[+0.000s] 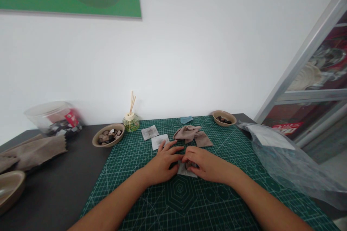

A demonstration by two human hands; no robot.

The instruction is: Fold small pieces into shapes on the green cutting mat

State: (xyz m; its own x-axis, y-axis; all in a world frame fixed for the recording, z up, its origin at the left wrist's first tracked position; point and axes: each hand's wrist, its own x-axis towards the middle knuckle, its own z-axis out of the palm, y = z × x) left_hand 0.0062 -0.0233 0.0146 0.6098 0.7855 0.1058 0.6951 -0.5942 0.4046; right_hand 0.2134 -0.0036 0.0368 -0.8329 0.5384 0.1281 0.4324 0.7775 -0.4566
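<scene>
My left hand (165,162) rests over the green cutting mat (141,191), its fingers spread and the index fingertip close to my right fingers. Beside it, my right hand (204,164) has its fingers curled down over a small pale paper or cloth square (189,173). Something brownish shows between the right fingers and thumb, too covered to make out. Two more white squares with grey marks, a nearer one (159,141) and a farther one (150,132), lie past my left fingertips. A crumpled brown cloth (189,134) lies beyond both hands.
On the left are a bowl of stones (108,135), a reed diffuser (131,122), a clear tub (54,117), a brown cloth (40,151) and another bowl (11,187). A bowl with dark stones (224,118), a blue scrap (186,119) and a plastic bag (287,162) lie farther right.
</scene>
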